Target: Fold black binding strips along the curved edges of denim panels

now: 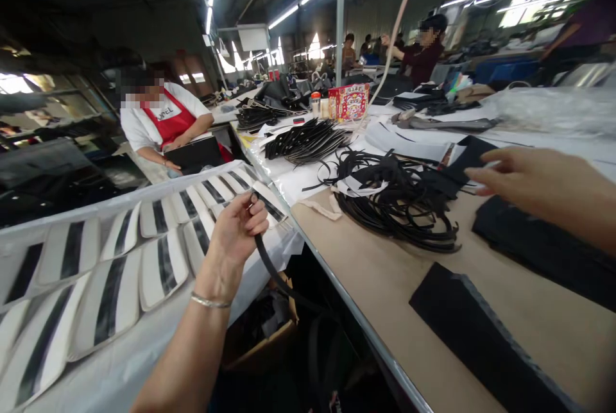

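Note:
My left hand (pixel 240 224) is closed on one end of a black strip (pixel 274 272), above the edge of the left table. The strip hangs down in a curve into the dark gap between the tables. My right hand (pixel 524 176) hovers over the right table, fingers stretched and apart, beside a black fabric piece (pixel 469 155); nothing shows in it. Between my hands lies a tangled pile of black strips (pixel 399 208). White curved panels with a black band (pixel 115 297) are laid in rows on the left table.
Black fabric pieces (pixel 462 323) lie on the right table (pixel 375 285). Behind are stacked black strips (pixel 308 140) and a red box (pixel 349 102). An open carton (pixel 269 342) stands in the gap. A person in a red apron (pixel 176 121) is at the left.

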A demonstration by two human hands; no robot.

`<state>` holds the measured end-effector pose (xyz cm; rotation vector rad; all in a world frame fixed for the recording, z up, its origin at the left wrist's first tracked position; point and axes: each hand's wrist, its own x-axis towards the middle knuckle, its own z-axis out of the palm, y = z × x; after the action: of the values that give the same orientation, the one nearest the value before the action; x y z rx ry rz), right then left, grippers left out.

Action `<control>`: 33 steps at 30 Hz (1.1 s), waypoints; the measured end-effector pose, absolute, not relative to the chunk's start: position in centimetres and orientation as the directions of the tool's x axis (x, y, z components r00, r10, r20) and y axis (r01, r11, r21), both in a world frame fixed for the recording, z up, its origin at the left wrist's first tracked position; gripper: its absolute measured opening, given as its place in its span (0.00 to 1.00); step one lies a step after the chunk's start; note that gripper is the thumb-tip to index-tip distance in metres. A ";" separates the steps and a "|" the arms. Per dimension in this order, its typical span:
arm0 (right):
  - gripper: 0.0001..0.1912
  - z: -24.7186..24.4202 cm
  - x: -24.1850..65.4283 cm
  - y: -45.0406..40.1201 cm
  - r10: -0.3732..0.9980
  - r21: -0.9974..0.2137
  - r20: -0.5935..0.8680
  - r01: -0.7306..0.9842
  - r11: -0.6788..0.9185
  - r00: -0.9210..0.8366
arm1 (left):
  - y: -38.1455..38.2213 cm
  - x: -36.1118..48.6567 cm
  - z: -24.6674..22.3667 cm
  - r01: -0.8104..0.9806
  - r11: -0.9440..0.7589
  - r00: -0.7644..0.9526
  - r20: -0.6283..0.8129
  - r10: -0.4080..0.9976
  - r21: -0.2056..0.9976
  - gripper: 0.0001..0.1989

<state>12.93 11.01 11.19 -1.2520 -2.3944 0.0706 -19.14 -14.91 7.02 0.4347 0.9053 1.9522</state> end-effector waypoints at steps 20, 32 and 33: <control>0.33 -13.8 2.0 -13.6 0.787 -0.813 0.002 0.457 0.361 -0.617 | -16.0 -14.7 10.2 -0.705 -0.330 -0.406 0.024 0.913 0.628 0.24; 0.14 -13.0 3.4 -13.6 0.611 -0.672 -0.313 0.625 0.399 -0.727 | -17.2 -19.3 6.0 0.085 -0.231 -0.617 0.233 0.751 0.969 0.15; 0.13 -13.2 4.3 -14.1 0.606 -0.664 -0.329 0.634 0.397 -0.724 | -17.3 -20.1 4.3 0.317 -0.116 -0.623 0.299 0.723 0.941 0.17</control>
<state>4.32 -14.07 -13.24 -1.1780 -2.6543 1.2851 -20.07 -17.32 4.27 1.1507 1.8407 1.7959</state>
